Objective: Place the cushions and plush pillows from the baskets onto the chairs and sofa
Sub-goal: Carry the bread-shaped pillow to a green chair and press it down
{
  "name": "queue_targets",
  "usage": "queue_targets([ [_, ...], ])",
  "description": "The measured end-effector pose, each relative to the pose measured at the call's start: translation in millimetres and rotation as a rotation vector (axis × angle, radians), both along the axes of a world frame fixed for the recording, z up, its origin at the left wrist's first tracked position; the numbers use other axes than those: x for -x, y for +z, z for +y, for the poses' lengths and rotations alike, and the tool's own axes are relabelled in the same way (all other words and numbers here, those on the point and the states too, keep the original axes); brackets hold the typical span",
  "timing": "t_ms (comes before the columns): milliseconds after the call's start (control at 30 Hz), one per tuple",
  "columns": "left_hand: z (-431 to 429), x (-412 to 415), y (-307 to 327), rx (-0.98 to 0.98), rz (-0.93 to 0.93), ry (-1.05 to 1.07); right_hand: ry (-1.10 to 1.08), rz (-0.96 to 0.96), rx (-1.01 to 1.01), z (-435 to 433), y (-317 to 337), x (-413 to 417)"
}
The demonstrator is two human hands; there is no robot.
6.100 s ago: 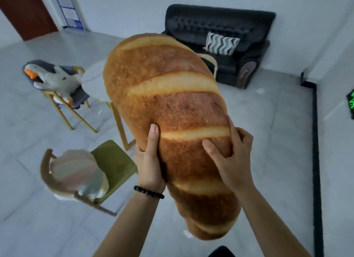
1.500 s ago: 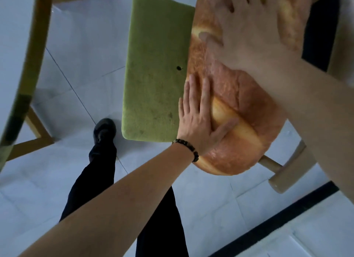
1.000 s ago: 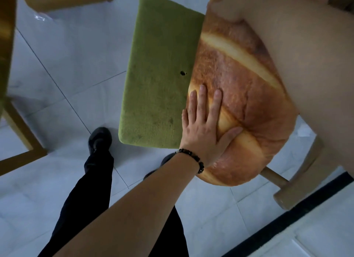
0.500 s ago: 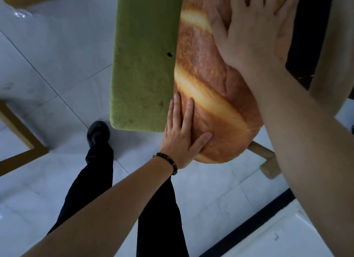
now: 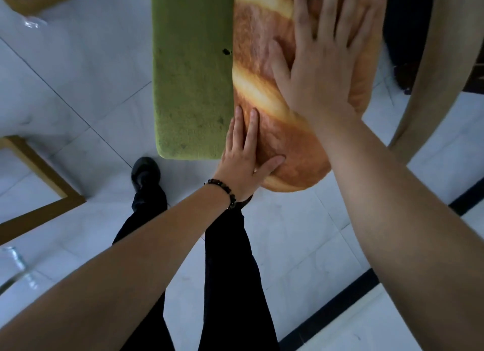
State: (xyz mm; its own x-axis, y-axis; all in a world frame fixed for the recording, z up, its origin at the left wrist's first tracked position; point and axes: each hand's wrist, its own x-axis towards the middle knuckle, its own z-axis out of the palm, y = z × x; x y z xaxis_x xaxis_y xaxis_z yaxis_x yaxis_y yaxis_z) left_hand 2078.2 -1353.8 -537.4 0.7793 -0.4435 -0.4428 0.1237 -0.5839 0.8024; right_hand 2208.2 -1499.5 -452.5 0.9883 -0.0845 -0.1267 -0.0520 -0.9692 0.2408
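A long bread-shaped plush pillow (image 5: 258, 62) lies lengthwise on the right half of a chair's green seat pad (image 5: 191, 75), and its near end hangs over the seat's front edge. My left hand (image 5: 243, 162), with a bead bracelet at the wrist, lies flat on the pillow's near end with its fingers straight. My right hand (image 5: 324, 70) lies flat on the pillow's middle with its fingers spread. Neither hand is curled around the pillow. The far end of the pillow is out of frame.
The chair's curved wooden backrest (image 5: 429, 75) rises at the right. A wooden leg frame (image 5: 39, 172) stands on the white tiled floor at the left. My dark trouser legs (image 5: 230, 272) and a black shoe (image 5: 145, 172) are below the seat. A black floor strip (image 5: 340, 306) runs diagonally at lower right.
The pillow, carried upright in both hands six seconds ago, now lies on the green seat. Over the last second both palms stay on it; the right hand has shifted slightly toward me.
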Motion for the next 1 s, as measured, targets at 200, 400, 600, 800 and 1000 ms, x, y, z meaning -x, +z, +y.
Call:
queue_targets([
  [200, 57, -8, 87, -0.124, 0.003, -0.145, -0.031, 0.248, -0.041, 10, 56, 34],
  [400, 148, -11, 252, -0.123, 0.054, 0.065, -0.299, 0.495, -0.585, 66, 180, 135],
  [600, 261, 7, 383, -0.055, -0.062, 0.553, -0.616, 0.03, -1.178, 113, 297, 224],
  [800, 307, 94, 438, 0.049, -0.149, 1.063, -0.588, 0.018, -1.435, 90, 333, 226],
  [1000, 254, 213, 449, 0.085, -0.204, 1.435, -0.263, 0.199, -1.477, 54, 353, 218],
])
